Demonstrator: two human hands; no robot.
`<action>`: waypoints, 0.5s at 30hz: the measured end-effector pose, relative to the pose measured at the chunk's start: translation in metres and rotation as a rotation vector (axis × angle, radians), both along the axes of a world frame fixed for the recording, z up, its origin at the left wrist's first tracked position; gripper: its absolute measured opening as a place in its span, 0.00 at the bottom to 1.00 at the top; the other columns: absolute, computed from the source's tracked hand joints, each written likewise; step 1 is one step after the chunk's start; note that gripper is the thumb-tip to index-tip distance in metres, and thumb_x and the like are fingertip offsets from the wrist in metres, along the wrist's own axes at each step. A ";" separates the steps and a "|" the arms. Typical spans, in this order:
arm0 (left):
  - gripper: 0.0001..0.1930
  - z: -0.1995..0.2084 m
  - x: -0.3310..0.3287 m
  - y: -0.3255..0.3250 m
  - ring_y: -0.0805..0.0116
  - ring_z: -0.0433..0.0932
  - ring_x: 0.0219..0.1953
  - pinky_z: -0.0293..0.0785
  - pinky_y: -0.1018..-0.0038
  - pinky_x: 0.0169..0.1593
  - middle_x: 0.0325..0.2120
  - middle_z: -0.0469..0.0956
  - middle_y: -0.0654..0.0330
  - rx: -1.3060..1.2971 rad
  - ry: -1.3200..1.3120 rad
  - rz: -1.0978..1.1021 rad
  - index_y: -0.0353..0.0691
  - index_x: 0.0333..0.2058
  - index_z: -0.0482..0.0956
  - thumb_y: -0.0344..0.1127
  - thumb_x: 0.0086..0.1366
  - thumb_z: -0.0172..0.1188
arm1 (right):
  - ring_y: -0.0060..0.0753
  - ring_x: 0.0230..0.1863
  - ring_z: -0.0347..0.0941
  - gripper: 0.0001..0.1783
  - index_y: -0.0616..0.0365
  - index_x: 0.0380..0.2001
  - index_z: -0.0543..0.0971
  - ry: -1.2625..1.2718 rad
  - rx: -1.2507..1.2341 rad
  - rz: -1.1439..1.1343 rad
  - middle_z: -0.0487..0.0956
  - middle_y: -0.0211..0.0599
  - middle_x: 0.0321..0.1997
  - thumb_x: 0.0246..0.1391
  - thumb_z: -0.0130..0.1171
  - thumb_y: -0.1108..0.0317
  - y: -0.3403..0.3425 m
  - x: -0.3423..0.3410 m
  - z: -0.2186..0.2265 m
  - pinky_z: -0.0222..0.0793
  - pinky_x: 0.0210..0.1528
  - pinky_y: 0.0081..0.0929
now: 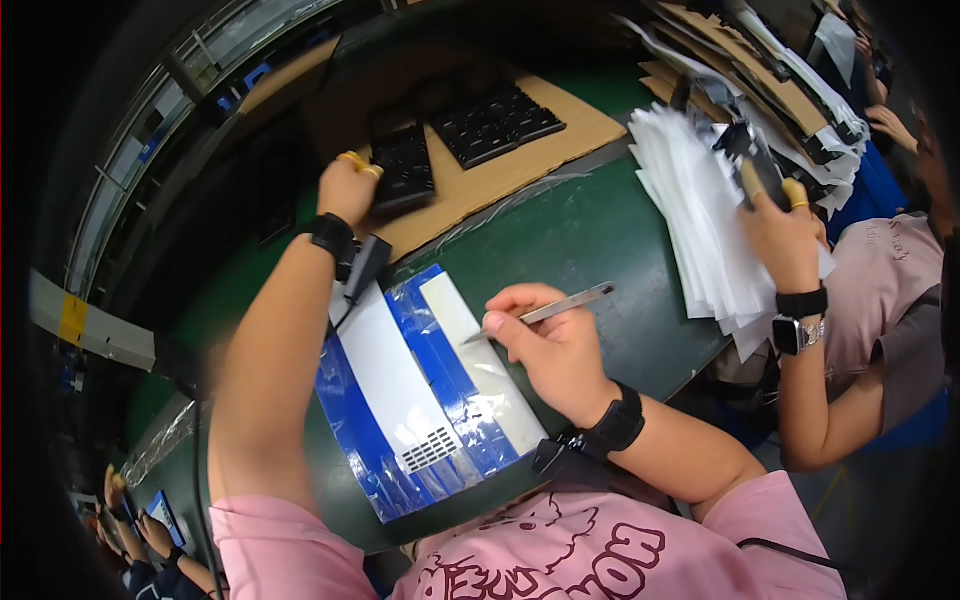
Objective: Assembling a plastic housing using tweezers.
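Note:
My left hand [348, 192], with yellow covers on its fingertips, reaches to the far side of the table. Its fingers are curled at the left edge of a black plastic panel [403, 168], which lies on a cardboard sheet [590, 122]. Closer to me, my right hand [555, 350] pinches slim metal tweezers [570, 303], their tip pointing down at a pale strip on a blue and white board [408, 312]. Rows of small black pieces [430, 450] sit on the board's near end. Dark straps with small black boxes circle both my wrists.
A second black panel [497, 125] lies on the cardboard. To the right are a fanned stack of white sheets [678, 215] and a pile of cardboard and wrapping [775, 70]. A co-worker's hand [785, 240] holds something black over the sheets. More people work at lower left.

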State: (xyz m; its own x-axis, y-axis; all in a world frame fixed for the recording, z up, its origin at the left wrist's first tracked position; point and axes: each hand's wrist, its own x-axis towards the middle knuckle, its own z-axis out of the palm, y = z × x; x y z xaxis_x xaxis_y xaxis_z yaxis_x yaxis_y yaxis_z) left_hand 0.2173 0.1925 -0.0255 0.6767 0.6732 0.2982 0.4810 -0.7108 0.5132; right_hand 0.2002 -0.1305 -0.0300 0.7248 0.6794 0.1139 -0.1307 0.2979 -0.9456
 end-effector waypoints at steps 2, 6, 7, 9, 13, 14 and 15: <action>0.10 0.012 -0.031 0.013 0.66 0.77 0.31 0.71 0.72 0.32 0.26 0.76 0.55 -0.454 -0.236 -0.047 0.30 0.29 0.75 0.34 0.54 0.57 | 0.11 0.25 0.66 0.06 0.63 0.31 0.75 -0.011 -0.016 0.009 0.74 0.26 0.25 0.47 0.57 0.73 0.000 -0.001 0.001 0.62 0.26 0.11; 0.05 0.069 -0.100 -0.048 0.68 0.76 0.32 0.75 0.72 0.36 0.29 0.75 0.56 -1.104 -0.517 -0.170 0.34 0.32 0.72 0.26 0.56 0.52 | 0.19 0.32 0.71 0.10 0.66 0.35 0.75 0.077 0.016 0.004 0.77 0.34 0.31 0.48 0.56 0.76 -0.002 0.004 0.004 0.68 0.35 0.15; 0.06 0.072 -0.115 -0.068 0.67 0.76 0.33 0.75 0.71 0.38 0.31 0.75 0.55 -1.166 -0.582 -0.160 0.34 0.34 0.71 0.26 0.56 0.51 | 0.20 0.33 0.72 0.10 0.66 0.36 0.75 0.165 0.041 0.012 0.77 0.35 0.32 0.48 0.56 0.76 -0.003 0.005 0.004 0.68 0.37 0.15; 0.11 0.065 -0.152 -0.093 0.66 0.75 0.37 0.74 0.69 0.41 0.34 0.74 0.53 -1.269 -0.824 -0.150 0.32 0.39 0.69 0.25 0.56 0.49 | 0.22 0.34 0.72 0.12 0.67 0.38 0.74 0.294 0.063 0.090 0.76 0.38 0.33 0.48 0.56 0.75 -0.008 -0.001 0.015 0.70 0.37 0.17; 0.20 0.061 -0.215 -0.152 0.63 0.74 0.41 0.71 0.67 0.47 0.38 0.73 0.53 -1.378 -0.971 -0.208 0.31 0.45 0.66 0.26 0.49 0.48 | 0.21 0.28 0.72 0.10 0.68 0.33 0.76 0.207 -0.087 0.348 0.76 0.37 0.27 0.49 0.56 0.72 -0.018 -0.030 0.028 0.71 0.29 0.16; 0.21 0.059 -0.216 -0.166 0.63 0.74 0.40 0.72 0.68 0.45 0.37 0.73 0.53 -1.351 -0.986 -0.148 0.31 0.45 0.66 0.27 0.48 0.49 | 0.20 0.27 0.72 0.09 0.68 0.32 0.76 0.213 -0.104 0.347 0.76 0.37 0.27 0.49 0.56 0.73 -0.017 -0.035 0.024 0.70 0.27 0.15; 0.21 0.055 -0.219 -0.178 0.63 0.74 0.39 0.72 0.68 0.44 0.37 0.73 0.53 -1.319 -1.005 -0.083 0.31 0.44 0.66 0.28 0.48 0.50 | 0.19 0.25 0.72 0.08 0.68 0.31 0.76 0.217 -0.122 0.352 0.76 0.36 0.26 0.48 0.56 0.73 -0.017 -0.038 0.018 0.68 0.26 0.14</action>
